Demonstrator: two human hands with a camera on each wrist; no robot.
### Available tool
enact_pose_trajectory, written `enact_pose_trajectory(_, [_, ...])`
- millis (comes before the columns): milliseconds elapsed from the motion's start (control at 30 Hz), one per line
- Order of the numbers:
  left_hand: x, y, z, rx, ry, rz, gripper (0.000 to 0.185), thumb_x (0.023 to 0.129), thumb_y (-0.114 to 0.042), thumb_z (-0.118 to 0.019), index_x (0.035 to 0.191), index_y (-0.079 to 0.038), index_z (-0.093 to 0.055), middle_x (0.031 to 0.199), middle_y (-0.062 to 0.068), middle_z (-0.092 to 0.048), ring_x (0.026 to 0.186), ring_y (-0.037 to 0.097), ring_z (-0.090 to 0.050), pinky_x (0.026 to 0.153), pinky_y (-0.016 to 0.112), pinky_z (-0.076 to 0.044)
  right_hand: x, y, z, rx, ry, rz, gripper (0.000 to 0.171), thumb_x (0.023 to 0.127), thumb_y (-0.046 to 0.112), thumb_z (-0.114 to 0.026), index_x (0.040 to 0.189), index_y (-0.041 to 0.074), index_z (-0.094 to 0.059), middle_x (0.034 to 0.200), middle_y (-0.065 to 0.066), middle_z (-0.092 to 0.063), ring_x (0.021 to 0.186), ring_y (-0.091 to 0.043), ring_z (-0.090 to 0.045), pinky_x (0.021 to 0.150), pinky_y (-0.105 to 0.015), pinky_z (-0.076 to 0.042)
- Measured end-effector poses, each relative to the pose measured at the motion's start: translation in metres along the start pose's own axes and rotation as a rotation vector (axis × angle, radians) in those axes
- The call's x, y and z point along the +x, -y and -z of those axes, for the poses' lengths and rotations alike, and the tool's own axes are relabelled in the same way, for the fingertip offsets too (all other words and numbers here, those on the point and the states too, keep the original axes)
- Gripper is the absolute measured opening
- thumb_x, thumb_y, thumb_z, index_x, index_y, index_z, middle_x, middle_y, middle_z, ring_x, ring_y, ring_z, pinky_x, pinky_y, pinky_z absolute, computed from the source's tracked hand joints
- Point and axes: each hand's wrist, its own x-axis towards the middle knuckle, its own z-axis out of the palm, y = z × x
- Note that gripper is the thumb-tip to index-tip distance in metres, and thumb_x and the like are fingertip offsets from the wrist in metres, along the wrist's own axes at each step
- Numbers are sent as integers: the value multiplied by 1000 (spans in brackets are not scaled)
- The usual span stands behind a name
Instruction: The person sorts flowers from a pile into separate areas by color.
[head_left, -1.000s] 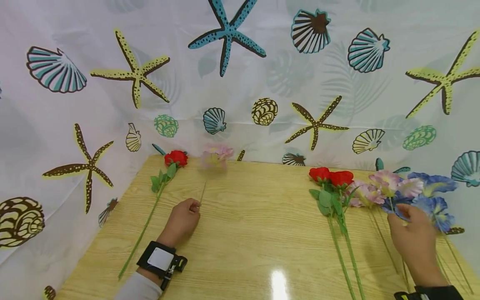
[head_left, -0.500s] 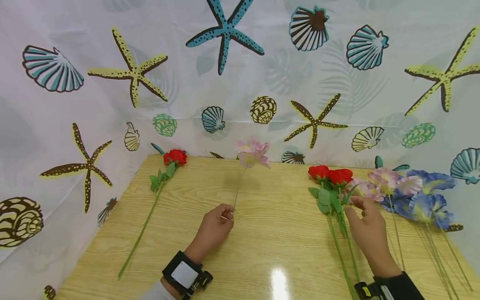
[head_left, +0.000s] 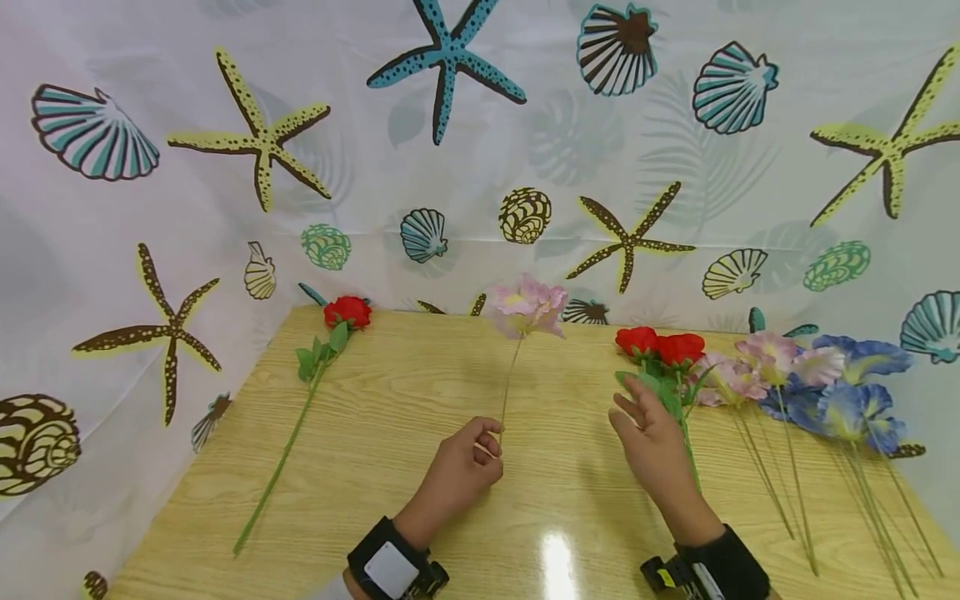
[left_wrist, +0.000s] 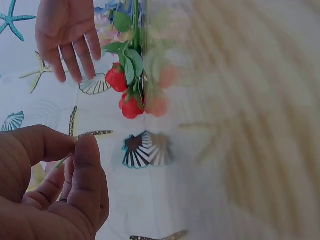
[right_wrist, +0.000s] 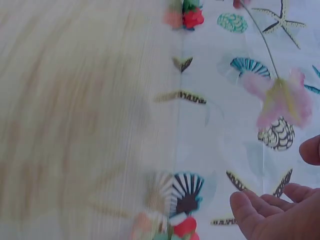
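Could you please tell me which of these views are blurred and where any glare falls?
Head view: sharp, with a white glare spot on the glossy wooden table. Left wrist view: the right half is motion-smeared and the red fabric roses ghost double. Right wrist view: the left half is smeared, the pink fabric flower soft.

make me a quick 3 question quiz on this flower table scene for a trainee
1. True or false: the left hand pinches the thin stem of the pink flower and holds it upright above the wooden table.
2. Multiple choice: the right hand is A) gripping a red rose, B) open with fingers spread and holding nothing, C) resting on the blue flowers.
3. Fill in: the single red rose that lies apart sits near the table's far ____ corner.

Key
1. True.
2. B; it hovers just left of the two red roses, beyond which lie more pink flowers and the blue flowers.
3. Left.
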Motion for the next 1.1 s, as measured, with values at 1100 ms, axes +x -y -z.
enact_pose_trajectory(1100, [-24,-16,-40,-139,226,-74,28,83,8,-64,109,-1,-63,89,-3,-60,76,4,-57,69,20,-50,-18,29,-54,350,29,187,36,99,-1,-56,133,3,-44,101,-24,-51,84,-17,-64,68,-31,-58])
